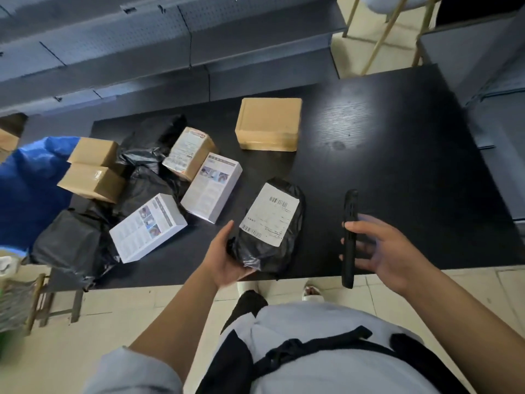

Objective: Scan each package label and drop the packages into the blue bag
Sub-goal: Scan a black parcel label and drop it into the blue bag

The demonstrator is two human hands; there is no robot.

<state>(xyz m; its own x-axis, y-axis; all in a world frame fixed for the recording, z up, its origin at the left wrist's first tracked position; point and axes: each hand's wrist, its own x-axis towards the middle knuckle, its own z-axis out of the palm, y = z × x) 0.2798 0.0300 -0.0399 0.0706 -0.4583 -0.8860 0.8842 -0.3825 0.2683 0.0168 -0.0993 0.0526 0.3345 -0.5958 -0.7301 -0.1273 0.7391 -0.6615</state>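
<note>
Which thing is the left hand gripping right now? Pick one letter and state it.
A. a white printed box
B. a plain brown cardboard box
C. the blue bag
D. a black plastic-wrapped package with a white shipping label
D: the left hand grips the near end of the black plastic-wrapped package, its white shipping label facing up, while the right hand holds the black handheld scanner.

Black table point(397, 155) under brown boxes point(268, 125), white boxes point(211, 187) and, seemingly, black bagged parcels point(71, 245).
</note>
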